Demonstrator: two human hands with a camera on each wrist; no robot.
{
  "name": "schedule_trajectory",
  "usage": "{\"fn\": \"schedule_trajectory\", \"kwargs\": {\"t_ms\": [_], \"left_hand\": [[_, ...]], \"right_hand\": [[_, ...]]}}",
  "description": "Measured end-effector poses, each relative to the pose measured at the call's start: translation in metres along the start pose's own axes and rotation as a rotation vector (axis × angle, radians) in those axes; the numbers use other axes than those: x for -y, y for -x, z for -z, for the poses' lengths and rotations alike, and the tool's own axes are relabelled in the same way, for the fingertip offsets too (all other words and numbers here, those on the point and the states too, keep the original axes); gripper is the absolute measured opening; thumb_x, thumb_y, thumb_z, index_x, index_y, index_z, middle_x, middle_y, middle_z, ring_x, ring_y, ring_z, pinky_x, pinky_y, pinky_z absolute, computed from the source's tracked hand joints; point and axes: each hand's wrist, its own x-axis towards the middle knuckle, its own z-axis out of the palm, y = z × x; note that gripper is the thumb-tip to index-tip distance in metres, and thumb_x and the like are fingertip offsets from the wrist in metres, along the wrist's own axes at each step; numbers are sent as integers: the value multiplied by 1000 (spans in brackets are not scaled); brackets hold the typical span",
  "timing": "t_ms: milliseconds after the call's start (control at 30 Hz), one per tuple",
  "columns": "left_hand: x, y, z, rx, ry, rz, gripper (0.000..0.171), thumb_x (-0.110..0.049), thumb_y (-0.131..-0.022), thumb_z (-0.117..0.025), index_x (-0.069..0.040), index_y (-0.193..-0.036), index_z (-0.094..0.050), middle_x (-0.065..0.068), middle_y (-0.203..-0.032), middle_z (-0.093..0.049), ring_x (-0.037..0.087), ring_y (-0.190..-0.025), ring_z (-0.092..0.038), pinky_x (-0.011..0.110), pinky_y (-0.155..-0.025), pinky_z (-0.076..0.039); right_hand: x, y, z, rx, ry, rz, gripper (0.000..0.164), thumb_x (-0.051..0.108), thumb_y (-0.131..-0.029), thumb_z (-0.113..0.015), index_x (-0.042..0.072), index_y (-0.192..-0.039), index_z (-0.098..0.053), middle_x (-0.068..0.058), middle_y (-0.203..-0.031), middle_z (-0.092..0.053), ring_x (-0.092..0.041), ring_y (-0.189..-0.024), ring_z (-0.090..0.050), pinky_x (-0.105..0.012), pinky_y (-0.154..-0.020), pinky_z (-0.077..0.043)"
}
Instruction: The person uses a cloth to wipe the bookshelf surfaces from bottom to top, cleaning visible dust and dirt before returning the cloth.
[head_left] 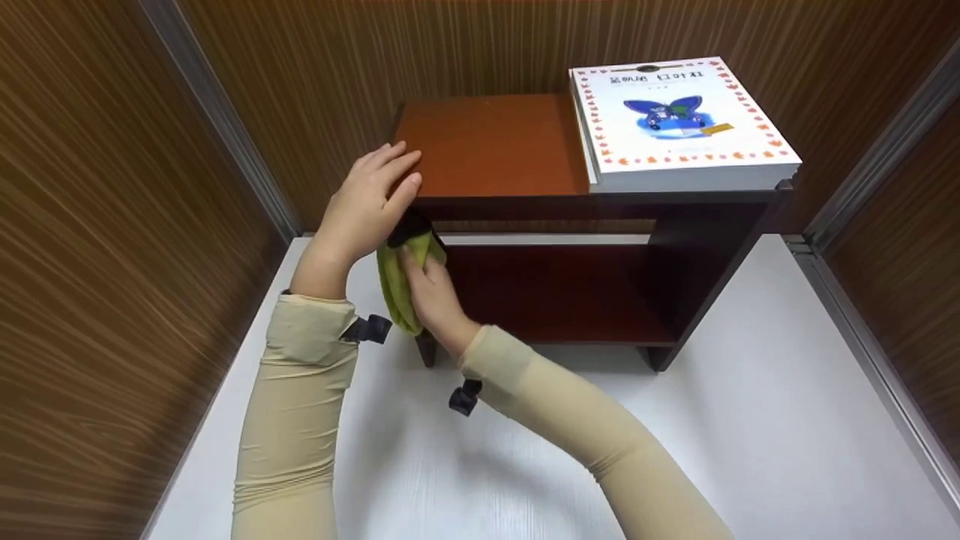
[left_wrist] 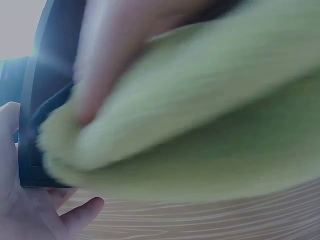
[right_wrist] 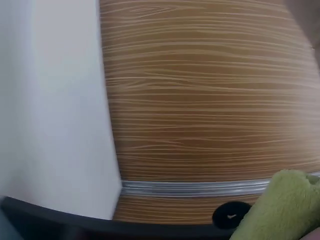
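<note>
A small dark-brown shelf unit with a reddish-brown top stands in the middle of the head view. My left hand rests on the top's left edge, fingers extended; in the left wrist view it braces the dark panel. Lower down, my right hand holds a fuzzy green cloth against the unit's left side. The left wrist view shows the cloth up close and blurred, a finger pressing into it. In the right wrist view only part of the cloth appears; most of the right hand is out of sight.
Thick white books with a butterfly cover lie stacked on the top's right half. A lower shelf spans between the side panels. Wood-grain walls enclose the white floor. A black round piece sits beside the cloth.
</note>
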Motion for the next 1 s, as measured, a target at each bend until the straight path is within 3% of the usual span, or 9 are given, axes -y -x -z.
{"fn": "schedule_trajectory", "kwargs": {"t_ms": [167, 333, 567, 700, 800, 1000], "left_hand": [[0, -1, -3, -4, 25, -5, 52, -44, -98, -37, -15, -140, -44, 4, -149, -32, 19, -138, -20, 43, -110, -19], [-1, 0, -4, -2, 22, 2, 52, -44, -98, -36, -15, -141, -43, 4, -149, -32, 19, -138, -19, 41, -110, -17], [1, 1, -2, -13, 21, 9, 52, -43, -98, -37, -13, -140, -44, 6, -148, -33, 19, -138, -20, 41, -110, -17], [1, 2, -1, -15, 33, 11, 52, -43, -98, -38, -13, -140, -44, 6, -148, -33, 19, -138, -20, 40, -111, -16], [1, 2, -1, -14, 35, 21, 52, -43, -97, -38, -14, -140, -44, 5, -148, -33, 19, -138, -20, 40, -111, -16], [1, 1, -2, -8, 39, 34, 52, -44, -97, -38, -16, -140, -44, 3, -149, -32, 16, -138, -19, 41, -110, -17]], "right_hand": [[24, -12, -3, -3, -8, 55, 26, 23, -100, -42, 0, -102, -56, -5, -82, -58, -12, -70, -55, -26, -65, -48], [21, -18, 1, 36, 83, 62, 26, 20, -100, -41, 1, -112, -53, -7, -94, -59, -13, -81, -57, -25, -74, -48], [-14, -18, 12, 57, 165, -58, 34, 27, -100, -38, 8, -124, -49, -4, -103, -56, -12, -88, -53, -23, -80, -43], [-46, -16, 23, 89, 236, -152, 47, 32, -99, -36, 10, -141, -34, -5, -125, -49, -10, -104, -47, -22, -91, -36], [-64, -15, 31, 124, 265, -212, 51, 31, -99, -37, 10, -145, -28, -5, -136, -43, -11, -113, -43, -24, -97, -32], [-75, -13, 36, 96, 258, -247, 54, 26, -96, -41, 9, -146, -28, -5, -134, -45, -13, -107, -45, -26, -94, -35]]}}
